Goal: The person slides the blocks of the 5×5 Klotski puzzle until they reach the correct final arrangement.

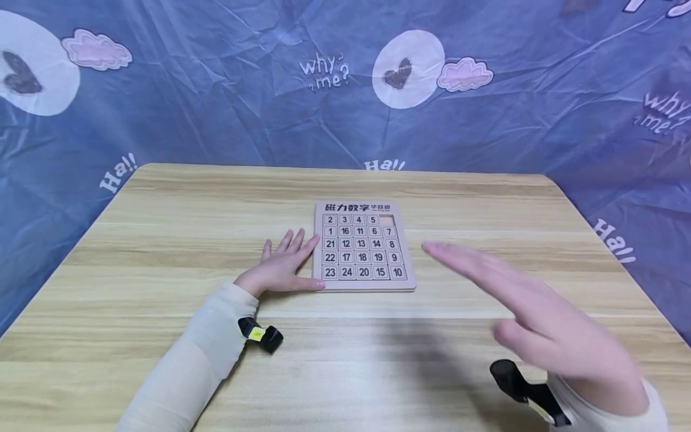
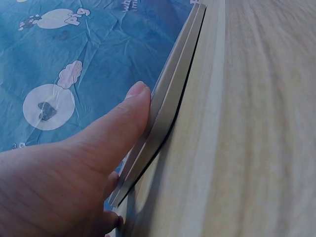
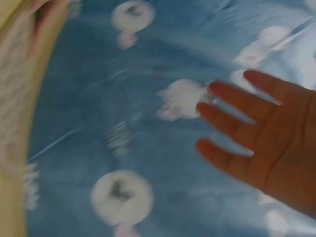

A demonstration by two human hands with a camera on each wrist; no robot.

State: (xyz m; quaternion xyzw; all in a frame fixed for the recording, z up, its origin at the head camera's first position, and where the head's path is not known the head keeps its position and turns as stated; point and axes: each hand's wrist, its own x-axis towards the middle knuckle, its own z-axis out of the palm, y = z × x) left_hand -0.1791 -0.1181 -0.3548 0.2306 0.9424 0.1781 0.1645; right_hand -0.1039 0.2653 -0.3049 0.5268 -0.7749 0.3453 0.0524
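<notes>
A sliding number puzzle (image 1: 364, 287) lies flat near the middle of the table, its numbered tiles in a square grid. The top row reads 2, 3, 4, 5, with the vacant slot at its right end. My left hand (image 1: 283, 268) rests against the puzzle's left side, thumb on the lower left corner and fingers spread along the edge. In the left wrist view the thumb (image 2: 131, 116) presses on the board's edge. To the right of the puzzle, my right hand (image 1: 545, 318) is raised above the table with fingers straight, holding nothing; the right wrist view shows its palm (image 3: 286, 148).
The pale wooden table (image 1: 162, 240) carries the puzzle. A blue printed cloth (image 1: 243, 108) hangs behind the table and shows along both sides. Each wrist wears a black camera strap, such as the left wrist camera (image 1: 270, 339).
</notes>
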